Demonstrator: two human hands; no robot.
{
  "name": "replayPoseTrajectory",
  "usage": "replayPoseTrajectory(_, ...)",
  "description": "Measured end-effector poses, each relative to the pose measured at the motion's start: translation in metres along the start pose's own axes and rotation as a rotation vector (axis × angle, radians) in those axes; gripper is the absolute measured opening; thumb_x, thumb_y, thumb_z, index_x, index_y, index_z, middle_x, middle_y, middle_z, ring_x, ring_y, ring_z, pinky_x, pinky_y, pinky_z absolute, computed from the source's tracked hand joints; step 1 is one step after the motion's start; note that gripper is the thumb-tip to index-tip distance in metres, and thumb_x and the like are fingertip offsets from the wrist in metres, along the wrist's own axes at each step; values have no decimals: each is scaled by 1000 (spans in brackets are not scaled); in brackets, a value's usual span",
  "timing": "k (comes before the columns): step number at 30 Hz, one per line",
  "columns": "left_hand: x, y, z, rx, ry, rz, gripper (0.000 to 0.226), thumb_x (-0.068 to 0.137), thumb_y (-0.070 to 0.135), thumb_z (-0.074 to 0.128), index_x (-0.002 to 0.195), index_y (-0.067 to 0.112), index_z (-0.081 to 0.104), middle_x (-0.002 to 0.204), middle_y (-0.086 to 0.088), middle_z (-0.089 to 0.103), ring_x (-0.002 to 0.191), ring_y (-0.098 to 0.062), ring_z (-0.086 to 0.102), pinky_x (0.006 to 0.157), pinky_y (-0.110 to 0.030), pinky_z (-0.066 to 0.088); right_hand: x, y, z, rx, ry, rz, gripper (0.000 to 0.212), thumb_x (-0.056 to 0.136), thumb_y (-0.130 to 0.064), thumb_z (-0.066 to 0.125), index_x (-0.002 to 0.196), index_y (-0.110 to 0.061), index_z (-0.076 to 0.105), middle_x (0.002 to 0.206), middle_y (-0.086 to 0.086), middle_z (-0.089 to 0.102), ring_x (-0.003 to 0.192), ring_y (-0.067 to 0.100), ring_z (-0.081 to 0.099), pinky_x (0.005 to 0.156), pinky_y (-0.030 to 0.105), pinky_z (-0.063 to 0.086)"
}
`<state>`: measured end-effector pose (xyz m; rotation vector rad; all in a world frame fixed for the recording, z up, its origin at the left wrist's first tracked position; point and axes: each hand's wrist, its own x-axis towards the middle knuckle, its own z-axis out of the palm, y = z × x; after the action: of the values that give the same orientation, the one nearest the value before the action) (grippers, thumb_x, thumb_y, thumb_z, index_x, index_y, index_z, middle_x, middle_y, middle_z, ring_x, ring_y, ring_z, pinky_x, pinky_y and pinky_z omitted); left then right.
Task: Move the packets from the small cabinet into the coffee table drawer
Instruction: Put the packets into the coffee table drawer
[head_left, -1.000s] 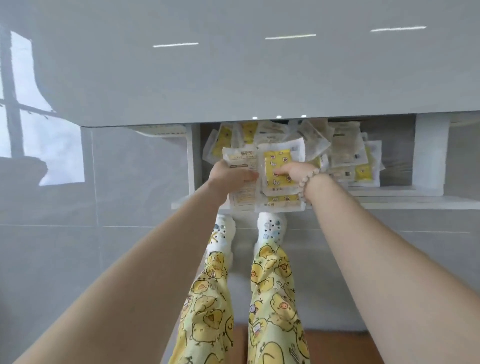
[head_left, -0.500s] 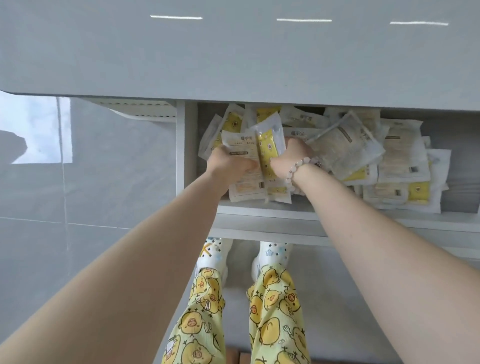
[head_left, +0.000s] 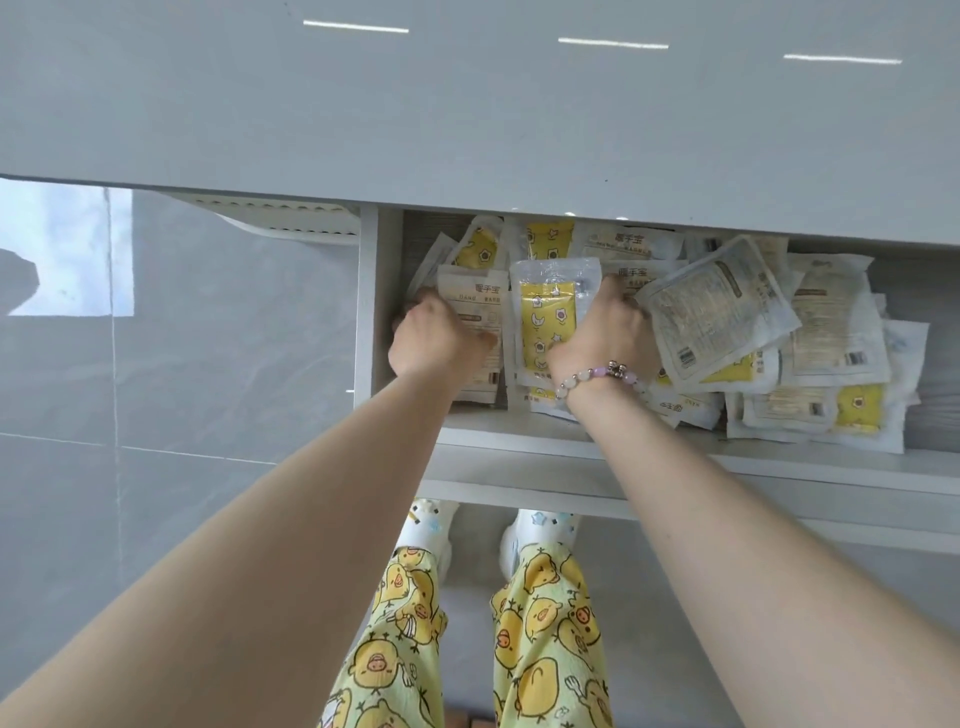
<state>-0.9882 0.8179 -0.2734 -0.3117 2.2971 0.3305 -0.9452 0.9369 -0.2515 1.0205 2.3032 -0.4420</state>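
Mid-frame, the left hand (head_left: 436, 340) and right hand (head_left: 610, 332) are gripping packets (head_left: 545, 312) inside the drawer (head_left: 519, 434) (step 2, stowing), probably needing release next.

Both bare arms stretch forward to mid-frame, wrists near each other. The left hand (head_left: 436, 340) and the right hand (head_left: 610, 327) each curl fingers round packets (head_left: 545, 317).

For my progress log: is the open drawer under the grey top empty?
No, many packets lie piled in the drawer, and the left hand and right hand both grip some.
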Motion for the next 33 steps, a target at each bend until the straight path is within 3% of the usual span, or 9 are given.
replayPoseTrajectory(2,-4,1,0,17,13,-5,74,79,39,73,133,5,35,130,-11,48,120,-28,50,87,-37,46,0,1,0,3,19,-5,57,85,-11,68,132,-7,36,119,14,60,110,30,58,66,32,43)
replayPoseTrajectory(5,-9,1,1,20,32,-30,76,82,30,72,137,4,26,133,-11,42,118,-27,51,74,-32,41,-3,3,-1,38,37,-2,57,86,-4,64,133,-7,33,118,14,60,103,31,62,63,31,40)
replayPoseTrajectory(8,-14,-1,0,29,34,-43,71,84,21,68,138,5,24,135,-11,40,117,-26,51,71,-30,38,-10,4,-1,74,38,14,57,87,-2,62,135,-8,31,122,14,56,102,32,62,61,30,38)
replayPoseTrajectory(15,-36,0,-24,111,13,21,61,83,10,63,133,4,28,133,-13,37,120,-31,48,89,-34,46,-28,11,-17,170,26,75,63,82,-20,70,133,-6,35,130,15,49,110,31,57,66,31,40)
replayPoseTrajectory(20,-75,15,-63,234,34,170,49,85,10,56,128,6,31,127,-10,43,114,-28,51,74,-31,41,-57,4,-55,190,-35,3,48,87,-24,63,127,-7,43,124,11,52,109,28,56,73,31,44)
replayPoseTrajectory(24,-111,34,-116,276,46,339,43,88,11,54,127,8,35,123,-7,46,107,-25,52,70,-29,39,-92,-12,-112,191,-35,-106,34,91,-22,57,122,-13,47,119,5,56,106,23,55,72,29,45)
replayPoseTrajectory(27,-144,49,-182,296,123,458,45,88,11,55,129,11,39,125,-5,46,110,-23,51,70,-28,38,-120,-26,-181,170,16,-218,43,92,-22,55,130,-11,38,123,7,56,109,25,56,74,29,45)
replayPoseTrajectory(30,-184,55,-265,400,246,550,49,87,17,57,133,13,39,128,-4,46,116,-23,47,77,-27,39,-153,-43,-265,160,95,-289,54,90,-24,55,137,-11,32,130,9,51,117,28,51,87,35,47)
replayPoseTrajectory(33,-223,59,-352,416,394,550,53,87,23,59,135,16,39,128,-2,46,118,-22,46,82,-29,40,-193,-67,-348,-34,216,-415,56,89,-31,54,138,-14,32,132,8,47,119,26,46,89,35,44)
